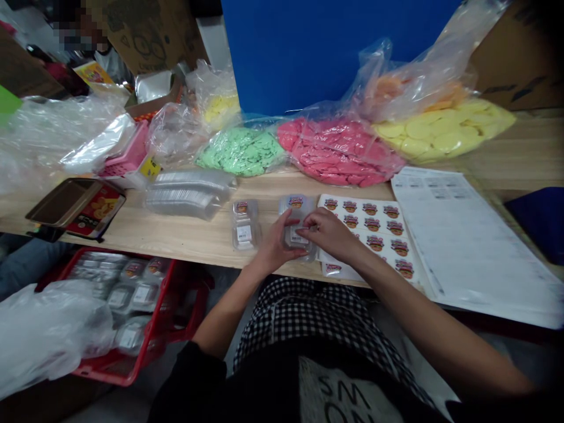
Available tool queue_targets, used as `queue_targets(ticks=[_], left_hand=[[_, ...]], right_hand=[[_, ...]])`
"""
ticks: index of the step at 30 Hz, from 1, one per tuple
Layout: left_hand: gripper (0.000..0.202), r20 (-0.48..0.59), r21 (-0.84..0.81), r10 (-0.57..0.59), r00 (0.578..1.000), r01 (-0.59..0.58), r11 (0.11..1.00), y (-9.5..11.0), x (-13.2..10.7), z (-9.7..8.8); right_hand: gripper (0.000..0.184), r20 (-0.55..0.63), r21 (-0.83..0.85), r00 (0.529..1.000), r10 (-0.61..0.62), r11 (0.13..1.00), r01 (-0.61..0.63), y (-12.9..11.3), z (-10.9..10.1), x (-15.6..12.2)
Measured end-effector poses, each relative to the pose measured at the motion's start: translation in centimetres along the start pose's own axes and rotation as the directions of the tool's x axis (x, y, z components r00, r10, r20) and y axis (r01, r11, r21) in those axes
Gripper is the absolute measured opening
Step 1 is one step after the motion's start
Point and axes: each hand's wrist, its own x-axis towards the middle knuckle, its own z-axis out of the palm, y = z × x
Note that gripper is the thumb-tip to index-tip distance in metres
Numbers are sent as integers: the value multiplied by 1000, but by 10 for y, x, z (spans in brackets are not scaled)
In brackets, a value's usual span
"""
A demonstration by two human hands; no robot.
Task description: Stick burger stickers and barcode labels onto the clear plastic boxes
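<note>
In the head view, I see the clear box (299,245) at the front of the counter (211,238), between a second box (245,230) and the sticker sheet (361,242). My left hand (274,242) curls its fingers around the box's left side and grips it. My right hand (328,228) has its fingers bunched at the white label (298,236); I can't tell if they pinch anything. The box looks like thin plastic, so I think it is light, a bit stiff and slippery. A hard squeeze could dent or crack it. I'd hold it softly by its sides.
</note>
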Motion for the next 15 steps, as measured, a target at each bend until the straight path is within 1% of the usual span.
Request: queue_targets(ticks=[3, 5, 7, 9, 11, 15], left_hand=[[101, 0, -8, -5, 1000, 5, 1000, 0, 0, 0], [101, -6, -14, -8, 1000, 8, 1000, -1, 0, 1], [99, -14, -22, -6, 1000, 5, 1000, -1, 0, 2], [98, -14, -29, -3, 1000, 3, 1000, 0, 0, 2], [99, -8, -28, -8, 1000, 8, 1000, 1, 0, 2], [99, -3, 25, -21, 1000, 21, 999, 2, 0, 0]], right_hand=[[16, -32, -72, 999, -13, 997, 11, 2, 7, -3], [19, -67, -131, 998, -6, 991, -3, 2, 14, -6], [27, -121, -178, 993, 12, 983, -33, 1, 21, -9], [38, -175, -188, 984, 28, 980, -61, 0, 27, -10], [40, -212, -149, 977, 38, 986, -71, 1, 31, -8], [22, -255, 58, 965, 62, 997, -48, 9, 32, 0]])
